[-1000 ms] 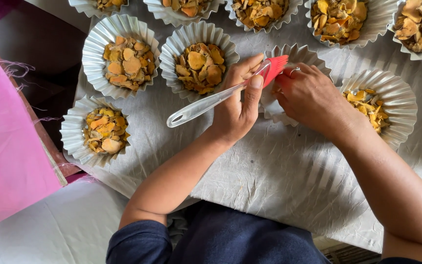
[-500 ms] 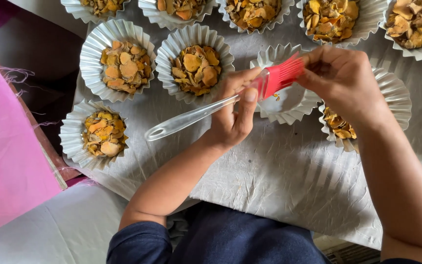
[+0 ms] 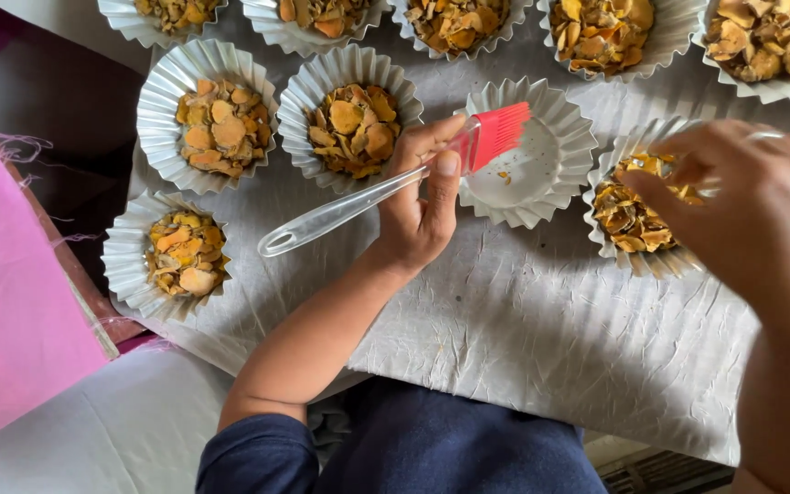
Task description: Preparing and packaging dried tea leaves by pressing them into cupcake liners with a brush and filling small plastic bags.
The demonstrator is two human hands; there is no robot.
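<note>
Count of items on the sheet

Fluted paper cups: ten in view, nine filled with dried orange-yellow slices (image 3: 221, 125), one near-empty (image 3: 541, 165); five of the filled are cut off by the top edge. Brush (image 3: 386, 187): one, red bristles, clear handle. Hands: two, left (image 3: 422, 206) and right (image 3: 752, 210). Crinkled sheet (image 3: 523, 338): one.

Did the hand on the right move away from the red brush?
Yes. The right hand slid right, off the nearly empty paper cup, and is now over the filled cup beside it. The red brush stays in the left hand.
</note>
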